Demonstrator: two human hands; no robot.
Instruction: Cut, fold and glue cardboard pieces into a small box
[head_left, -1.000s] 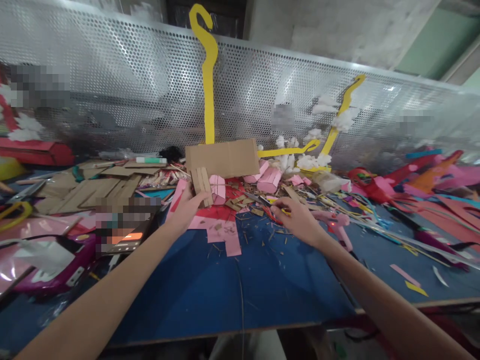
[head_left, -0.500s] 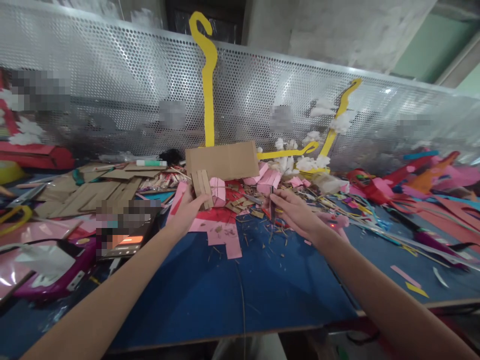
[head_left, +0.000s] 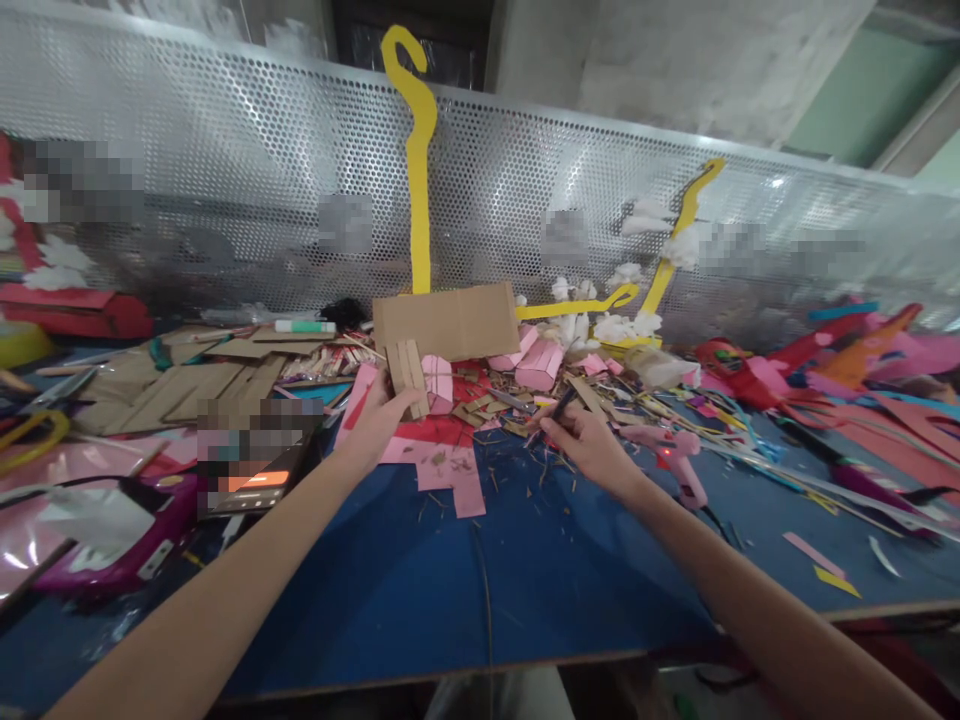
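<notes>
My left hand [head_left: 379,420] is closed on a small piece of cardboard [head_left: 407,378] with lines running along it, held upright by its left edge. Between the fingers of my right hand [head_left: 589,445] is a dark, slim, pen-like tool [head_left: 562,402], tilted up to the right; its exact kind is unclear. Beyond the left hand, a larger cardboard panel [head_left: 450,325] stands at the base of a tall yellow hook-shaped cutout [head_left: 420,200]. A pink rounded paper piece [head_left: 437,382] lies beside the held cardboard, above cut pink paper [head_left: 450,470].
A pink glue gun [head_left: 681,465] with a red light lies right of my right hand. Scissors [head_left: 516,402] lie among scraps. At left are stacked cardboard pieces [head_left: 214,395], a phone [head_left: 262,480] and a purple case [head_left: 112,550]. A perforated metal panel [head_left: 262,170] closes off the back.
My right hand has shifted slightly right and lower, and the tool in it has swung from pointing down to slanting. The glue gun is now more exposed. My left hand stays nearly still.
</notes>
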